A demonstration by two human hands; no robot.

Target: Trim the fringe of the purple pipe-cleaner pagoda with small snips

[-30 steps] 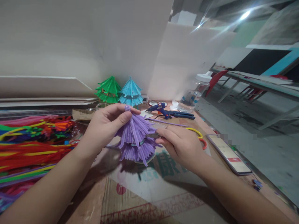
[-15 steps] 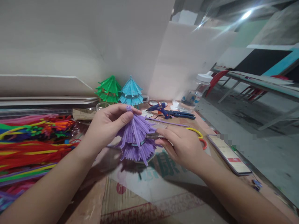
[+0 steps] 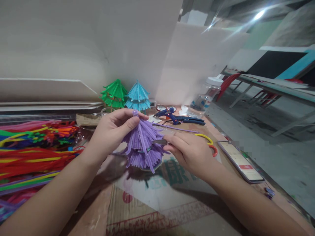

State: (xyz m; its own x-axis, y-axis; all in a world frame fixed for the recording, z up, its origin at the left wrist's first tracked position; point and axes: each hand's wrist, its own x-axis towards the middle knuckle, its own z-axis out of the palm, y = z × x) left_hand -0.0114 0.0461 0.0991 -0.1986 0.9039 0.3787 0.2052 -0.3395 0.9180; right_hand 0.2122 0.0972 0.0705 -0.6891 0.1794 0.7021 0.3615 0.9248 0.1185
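Observation:
Between thumb and fingers, my left hand grips the top of a purple pipe-cleaner tree, whose two drooping tiers flare outward. The tree is upright above a printed cardboard sheet. My right hand is closed around scissors; their grey blades point left against the tree's right side, between strands of the upper tier. Yellow and orange handle loops show behind that hand. Whether the blades are parted is too small to tell. A green tree and a light blue tree of like make stand behind.
Bundles of coloured pipe cleaners lie at left. Behind my right hand are a blue glue gun, dark-handled pliers and a loose purple stem. A water bottle and a phone sit near the table's right edge.
The scissor blades have shifted slightly left against the tree's strands. My left hand keeps its hold on the top, and the tree has hardly moved.

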